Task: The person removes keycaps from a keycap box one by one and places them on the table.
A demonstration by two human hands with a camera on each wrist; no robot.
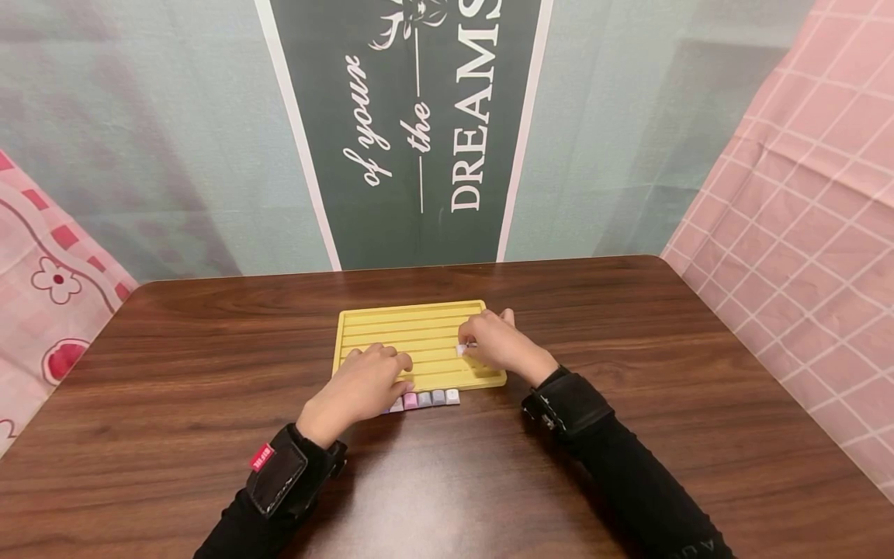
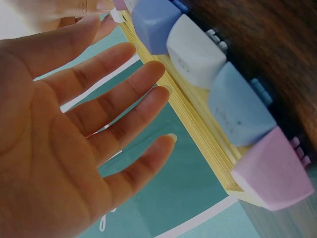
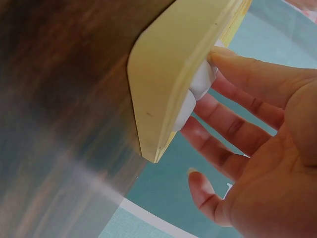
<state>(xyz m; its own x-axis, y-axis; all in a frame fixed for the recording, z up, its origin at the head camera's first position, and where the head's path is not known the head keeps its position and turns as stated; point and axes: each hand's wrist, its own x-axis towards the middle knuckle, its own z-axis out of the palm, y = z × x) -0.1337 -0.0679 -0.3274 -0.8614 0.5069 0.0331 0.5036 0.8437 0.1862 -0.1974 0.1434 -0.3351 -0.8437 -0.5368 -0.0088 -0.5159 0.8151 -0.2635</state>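
Note:
A yellow ridged tray (image 1: pixel 398 335) lies on the table with a row of keycaps along its near edge. My left hand (image 1: pixel 369 380) hovers over the tray's near left part, fingers spread and nothing in them. Below it sit a pink keycap (image 1: pixel 410 401), a grey keycap (image 1: pixel 438 398) and a white end keycap (image 1: pixel 452 397). At the tray's right side my right hand (image 1: pixel 497 342) pinches a white keycap (image 1: pixel 461 350) low over the slots. In the right wrist view the thumb presses on it, and another white keycap (image 3: pixel 184 110) stands beside it in the tray.
The brown wooden table (image 1: pixel 601 310) reaches back to a hanging green cloth (image 1: pixel 419 233) with lettering. Pink checked cloth (image 1: pixel 789 202) hangs at the right. Close to the left wrist camera stand blue (image 2: pixel 240 106), white (image 2: pixel 193 54) and purple-blue (image 2: pixel 154 25) keycaps.

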